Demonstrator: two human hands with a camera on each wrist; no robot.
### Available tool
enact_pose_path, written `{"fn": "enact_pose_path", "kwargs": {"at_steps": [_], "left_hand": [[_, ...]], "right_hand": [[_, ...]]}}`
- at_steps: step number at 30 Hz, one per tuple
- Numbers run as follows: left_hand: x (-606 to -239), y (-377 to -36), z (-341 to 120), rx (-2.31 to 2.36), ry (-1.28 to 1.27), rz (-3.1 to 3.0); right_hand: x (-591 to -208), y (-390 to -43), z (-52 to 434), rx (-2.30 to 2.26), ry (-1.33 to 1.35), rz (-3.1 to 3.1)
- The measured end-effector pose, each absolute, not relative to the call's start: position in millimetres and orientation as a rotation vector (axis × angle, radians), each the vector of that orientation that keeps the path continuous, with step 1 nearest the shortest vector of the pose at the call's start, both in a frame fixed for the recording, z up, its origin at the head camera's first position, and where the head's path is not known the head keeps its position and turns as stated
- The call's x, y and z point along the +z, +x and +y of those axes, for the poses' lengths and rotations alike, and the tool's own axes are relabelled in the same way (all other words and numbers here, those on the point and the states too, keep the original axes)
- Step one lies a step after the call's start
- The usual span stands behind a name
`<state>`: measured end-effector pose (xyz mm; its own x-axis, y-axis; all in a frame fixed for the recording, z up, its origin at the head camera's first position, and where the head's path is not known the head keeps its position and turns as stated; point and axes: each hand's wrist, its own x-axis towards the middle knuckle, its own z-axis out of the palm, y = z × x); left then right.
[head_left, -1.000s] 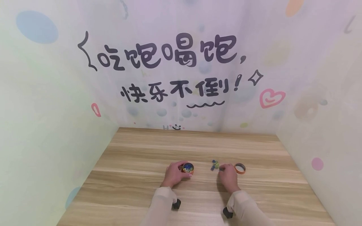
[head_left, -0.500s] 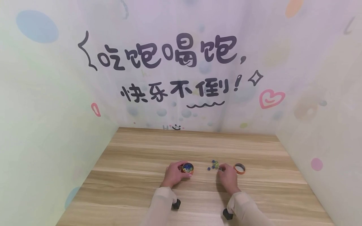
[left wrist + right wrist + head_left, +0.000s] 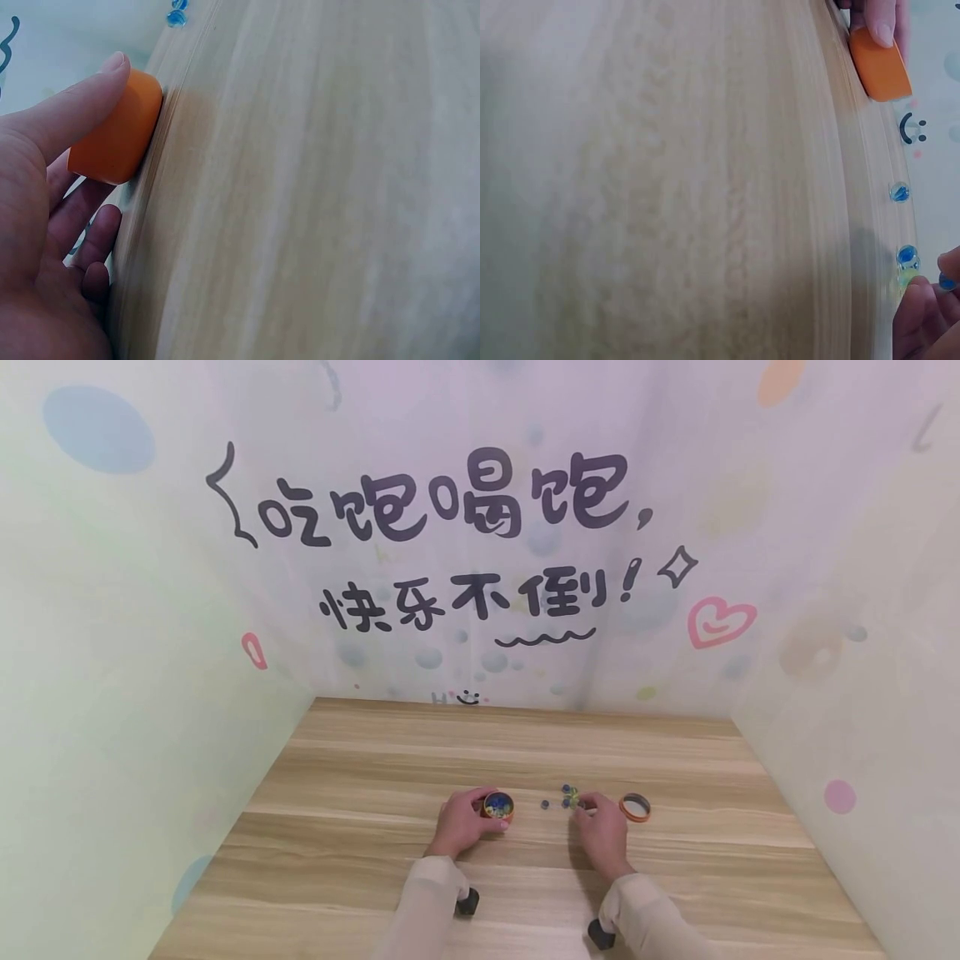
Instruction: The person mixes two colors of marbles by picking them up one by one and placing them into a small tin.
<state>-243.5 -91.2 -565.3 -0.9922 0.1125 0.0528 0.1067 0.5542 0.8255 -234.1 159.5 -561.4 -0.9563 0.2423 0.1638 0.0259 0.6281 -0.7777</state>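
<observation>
The left hand [image 3: 457,827] gripped the orange cup [image 3: 120,135], which stood upright on the desk [image 3: 375,760], its axis vertical, its round mouth (blue and pale marbles [image 3: 498,804] inside) facing up; the right hand [image 3: 603,835] pinched a blue marble [image 3: 948,283]; just beside it lay a cluster of blue and yellow-green marbles [image 3: 566,803]; a lone blue marble [image 3: 545,804] sat in the way between cluster and cup; to the right hand's right rested a round orange-rimmed lid [image 3: 637,817].
</observation>
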Motion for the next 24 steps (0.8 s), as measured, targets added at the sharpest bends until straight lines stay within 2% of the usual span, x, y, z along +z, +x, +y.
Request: {"fn": "enact_pose_path", "kwargs": {"at_steps": [24], "left_hand": [[-566,-245,-91,1.462,0.171,2.746]], "right_hand": [[-555,-228,123,1.428,-0.091,-2.511]]}}
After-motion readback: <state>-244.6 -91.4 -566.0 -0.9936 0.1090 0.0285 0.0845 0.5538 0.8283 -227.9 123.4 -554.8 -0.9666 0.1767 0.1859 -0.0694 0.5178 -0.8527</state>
